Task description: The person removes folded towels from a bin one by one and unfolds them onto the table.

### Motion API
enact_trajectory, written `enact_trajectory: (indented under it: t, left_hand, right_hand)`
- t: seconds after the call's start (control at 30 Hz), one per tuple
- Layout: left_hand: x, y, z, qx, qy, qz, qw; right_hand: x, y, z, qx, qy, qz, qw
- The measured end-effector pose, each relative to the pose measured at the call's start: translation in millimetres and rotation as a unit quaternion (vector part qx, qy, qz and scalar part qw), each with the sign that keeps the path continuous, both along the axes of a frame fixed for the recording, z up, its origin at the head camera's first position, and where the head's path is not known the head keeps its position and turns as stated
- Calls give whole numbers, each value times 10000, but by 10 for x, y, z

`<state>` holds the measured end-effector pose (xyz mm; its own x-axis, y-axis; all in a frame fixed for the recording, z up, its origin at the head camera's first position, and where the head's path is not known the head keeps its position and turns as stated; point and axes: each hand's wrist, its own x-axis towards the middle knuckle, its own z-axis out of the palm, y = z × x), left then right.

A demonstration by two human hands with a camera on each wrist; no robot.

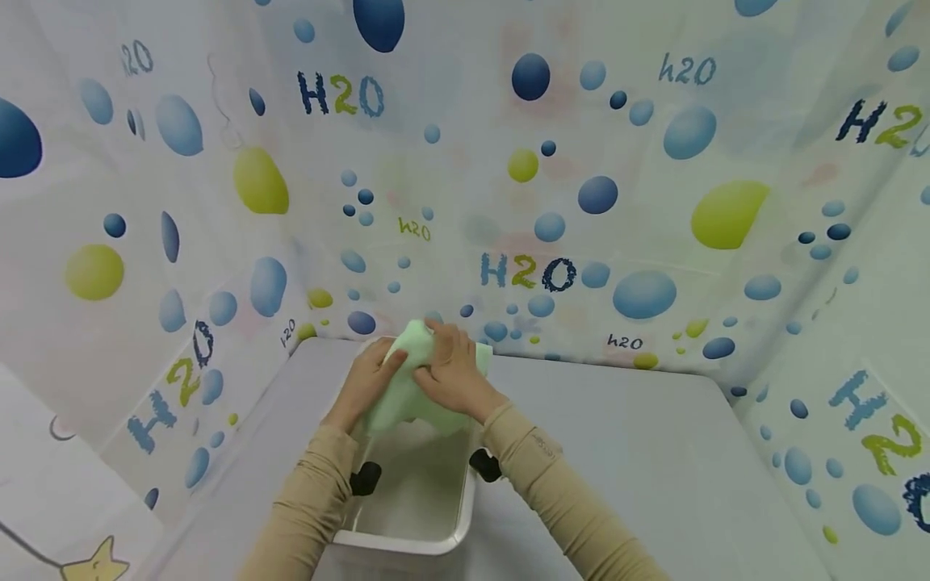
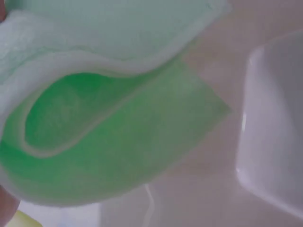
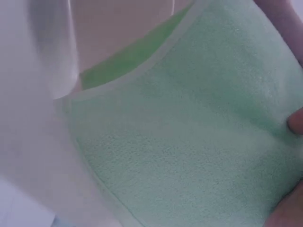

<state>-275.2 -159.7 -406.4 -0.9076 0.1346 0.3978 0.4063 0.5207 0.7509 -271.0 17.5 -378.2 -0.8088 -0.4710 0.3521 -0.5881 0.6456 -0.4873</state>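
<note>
A pale green cloth (image 1: 408,403) hangs over the far end of a light rectangular basin (image 1: 407,545). My left hand (image 1: 366,379) grips its left side, thumb on the near face. On the right, my right hand (image 1: 456,369) holds the cloth's upper part, with the thumb pressed into it. Seen from the left wrist, the cloth (image 2: 156,127) bends into a loose fold beside the basin wall (image 2: 277,127). In the right wrist view the cloth (image 3: 165,142) has a fuzzy surface and a stitched edge; fingers (image 3: 297,122) press at its right side.
The basin stands on a table with a pale cover (image 1: 603,452). Behind and at both sides hangs a white curtain (image 1: 465,161) with blue and green spots and H2O lettering. Dark wrist pieces (image 1: 366,478) hang by both sleeves, close to the basin's sides.
</note>
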Motion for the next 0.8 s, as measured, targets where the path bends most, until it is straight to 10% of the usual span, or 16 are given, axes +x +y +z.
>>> enact_trajectory:
  t: [0.33,0.57,0.8]
  left_hand:
    - [223,213,214,340,-761,-83,9965]
    - [301,340,439,199,-630,-250,9975]
    - [324,429,563,251,-667,-307,9970]
  right_hand:
    - [113,177,-54,-23,1309,286,9910]
    - [121,297,-19,-268,2446,429,9683]
    - [69,505,4,-475,2373,919,9659]
